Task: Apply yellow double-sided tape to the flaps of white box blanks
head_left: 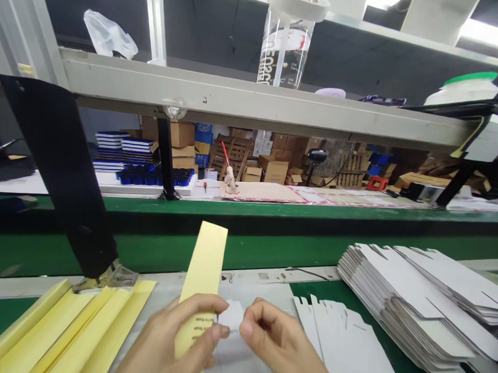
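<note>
One yellow strip point(206, 256) leans toward twelve o'clock in the left hand point(170, 337), thumb and forefinger slightly parted; the right hand point(279, 342) pinches closely, any catch unclear. Delicate fingertip work, seemingly, needing steadiness next.

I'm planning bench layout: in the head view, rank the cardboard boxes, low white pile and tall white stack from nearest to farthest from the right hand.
1. Low white pile: just right of the right hand.
2. Tall white stack: farther right.
3. Cardboard boxes: in the background.
</note>
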The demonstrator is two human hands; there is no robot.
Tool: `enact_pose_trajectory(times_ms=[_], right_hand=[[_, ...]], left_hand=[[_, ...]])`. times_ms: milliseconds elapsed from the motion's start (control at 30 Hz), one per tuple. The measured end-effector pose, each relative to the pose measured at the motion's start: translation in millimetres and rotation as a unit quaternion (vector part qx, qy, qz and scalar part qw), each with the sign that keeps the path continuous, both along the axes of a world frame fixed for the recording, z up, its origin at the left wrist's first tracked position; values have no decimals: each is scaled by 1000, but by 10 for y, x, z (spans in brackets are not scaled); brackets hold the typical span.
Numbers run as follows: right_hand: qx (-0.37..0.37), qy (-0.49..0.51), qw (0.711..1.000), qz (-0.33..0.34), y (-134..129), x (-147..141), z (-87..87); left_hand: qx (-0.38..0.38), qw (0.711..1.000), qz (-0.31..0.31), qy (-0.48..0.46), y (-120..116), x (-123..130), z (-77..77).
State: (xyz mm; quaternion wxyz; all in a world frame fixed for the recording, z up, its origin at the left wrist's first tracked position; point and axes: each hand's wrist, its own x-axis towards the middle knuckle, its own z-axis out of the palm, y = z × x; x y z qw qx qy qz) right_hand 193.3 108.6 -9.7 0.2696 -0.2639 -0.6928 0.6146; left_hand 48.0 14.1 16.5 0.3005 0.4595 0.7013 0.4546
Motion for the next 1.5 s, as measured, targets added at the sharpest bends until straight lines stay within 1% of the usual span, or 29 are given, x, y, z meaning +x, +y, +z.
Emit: enact_pose_trajectory(times_ms=[33,100,167,233,333,433,500,567,700,800,867,967,1100,1333,1500], right_hand=[[2,-8,1000,5,45,-10,2],[-2,-37,999,-5,148,-26,-45],[11,-72,997,-31,245,-44,-161],[36,-97,993,-50,313,-70,-324],[37,-97,993,-53,345,-114,-557],[24,-70,995,-61,322,-149,-689],[22,-63,996,-63,300,-165,-721],[25,-68,995,-65,285,-178,-730],[61,-95,991,-70,274,-204,-746],[90,-117,986,-72,273,-223,-765],[103,-129,984,-73,270,-231,-766],[122,-138,980,-76,262,-242,-753],[147,-143,975,-86,246,-257,-746],[184,-142,968,-91,220,-270,-789],[211,-153,961,-93,195,-272,-772]], left_hand=[[-1,998,4,69,9,-55,-9],[-25,983,22,180,28,-162,-57],[-77,965,37,247,48,-230,-131],[-140,943,34,299,76,-233,-207],[-216,910,3,353,134,-158,-301],[-238,890,-61,384,191,-102,-375],[-230,886,-83,393,215,-100,-414],[-222,891,-85,388,226,-109,-428],[-215,899,-94,370,234,-106,-379],[-230,898,-113,356,243,-111,-354],[-230,901,-129,344,241,-137,-379],[-199,913,-145,326,219,-193,-461],[-191,919,-145,313,188,-230,-535],[-193,919,-150,309,200,-223,-523],[-195,920,-151,306,203,-235,-526]])
